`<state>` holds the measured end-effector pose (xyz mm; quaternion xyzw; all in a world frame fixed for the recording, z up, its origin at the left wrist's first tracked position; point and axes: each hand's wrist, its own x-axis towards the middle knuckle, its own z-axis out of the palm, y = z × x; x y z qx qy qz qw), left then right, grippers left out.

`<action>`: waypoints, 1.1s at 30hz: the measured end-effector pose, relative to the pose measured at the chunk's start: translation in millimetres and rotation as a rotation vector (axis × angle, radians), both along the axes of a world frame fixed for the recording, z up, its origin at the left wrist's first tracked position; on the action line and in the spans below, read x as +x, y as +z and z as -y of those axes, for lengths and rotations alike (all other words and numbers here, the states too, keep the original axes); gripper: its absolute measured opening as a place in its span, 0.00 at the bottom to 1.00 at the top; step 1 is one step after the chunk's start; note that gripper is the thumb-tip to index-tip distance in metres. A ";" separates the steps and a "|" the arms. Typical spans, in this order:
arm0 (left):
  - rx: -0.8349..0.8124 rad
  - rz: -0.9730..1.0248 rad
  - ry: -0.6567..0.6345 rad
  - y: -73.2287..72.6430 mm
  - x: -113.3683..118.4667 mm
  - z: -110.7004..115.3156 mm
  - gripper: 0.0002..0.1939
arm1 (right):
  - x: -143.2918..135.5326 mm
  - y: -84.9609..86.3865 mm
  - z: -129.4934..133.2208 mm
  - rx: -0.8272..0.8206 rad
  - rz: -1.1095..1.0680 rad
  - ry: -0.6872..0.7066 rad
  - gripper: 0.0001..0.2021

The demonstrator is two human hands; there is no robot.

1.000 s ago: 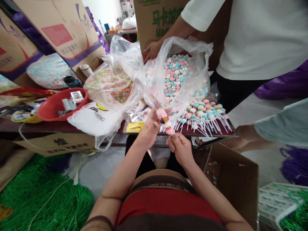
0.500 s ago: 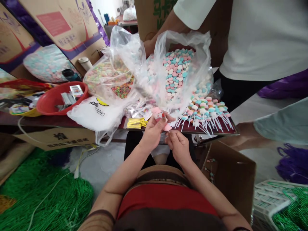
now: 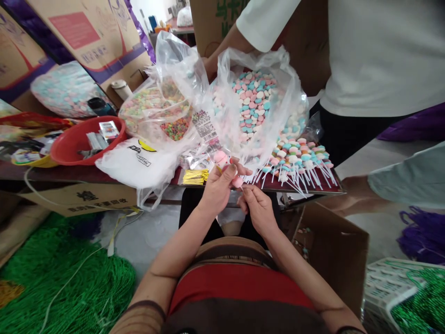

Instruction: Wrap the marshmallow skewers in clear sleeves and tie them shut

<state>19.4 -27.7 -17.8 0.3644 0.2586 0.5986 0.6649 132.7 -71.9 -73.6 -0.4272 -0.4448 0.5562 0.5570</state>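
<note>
My left hand [image 3: 217,190] is closed around a pink-and-white marshmallow lollipop [image 3: 220,158] with small red details, apparently in a clear wrapper. A thin yellow strip shows at its thumb. Just below the lowest pink marshmallow, my right hand [image 3: 260,208] pinches what looks like the lollipop's stick, mostly hidden by the fingers. Yellow twist ties [image 3: 195,176] lie at the table edge left of my hands. To the right is a pile of marshmallow lollipops [image 3: 302,157] with white sticks pointing towards me. Behind my hands stands an open clear bag of pink, blue and white marshmallows [image 3: 255,106].
A bag of colourful candies [image 3: 175,127], a white plastic bag [image 3: 135,162] and a red basin [image 3: 74,141] stand left on the table. Another person's arm [image 3: 225,48] reaches behind the bags. An open cardboard box [image 3: 333,260] sits below right; green strands [image 3: 69,273] cover the floor left.
The lollipop in my left hand has turned more upright, showing more of its pink top. A printed label now shows on the bags behind it. My right hand stays at its lower end.
</note>
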 end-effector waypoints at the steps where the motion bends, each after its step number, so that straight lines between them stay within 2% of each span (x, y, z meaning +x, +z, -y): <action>1: 0.010 0.004 0.024 1.6 -1.2 -1.6 0.19 | 1.8 0.2 0.9 0.027 0.056 -0.009 0.19; 5: 0.061 -0.044 0.085 3.1 -4.6 -5.0 0.18 | 6.1 0.7 5.2 0.100 0.184 -0.028 0.14; 8: 0.037 -0.131 -0.026 -5.5 -5.2 -1.5 0.18 | 3.3 -1.3 5.5 0.090 0.126 -0.061 0.14; 10: 0.052 -0.145 -0.110 -7.4 -10.0 -1.7 0.26 | 1.5 -4.1 4.3 0.076 0.065 -0.059 0.14; 12: 0.096 -0.094 -0.121 -0.7 -19.7 -7.1 0.36 | 1.7 -7.1 3.5 0.070 0.046 -0.061 0.14; 15: 0.118 0.005 0.004 18.5 -35.9 -21.1 0.37 | 4.1 -9.9 5.3 0.078 0.103 -0.071 0.14; 18: 0.126 0.027 0.114 28.4 -40.4 -30.6 0.27 | 5.4 -10.9 8.4 0.101 0.193 -0.107 0.12; 21: 0.050 -0.007 0.238 22.5 -29.7 -28.5 0.18 | 4.8 -13.4 9.0 0.139 0.274 -0.188 0.10; 24: -0.010 0.004 0.330 12.7 -15.2 -20.5 0.19 | 4.3 -18.4 7.4 0.176 0.347 -0.278 0.10; 26: -0.002 0.028 0.338 8.8 -9.3 -15.7 0.20 | 4.6 -21.5 6.6 0.193 0.383 -0.311 0.10; 29: 0.021 0.048 0.304 6.9 -7.7 -11.3 0.19 | 6.7 -22.2 6.6 0.156 0.363 -0.245 0.13; 33: 0.036 0.046 0.253 6.0 -12.1 -9.2 0.18 | 11.8 -17.9 6.0 0.067 0.251 -0.006 0.18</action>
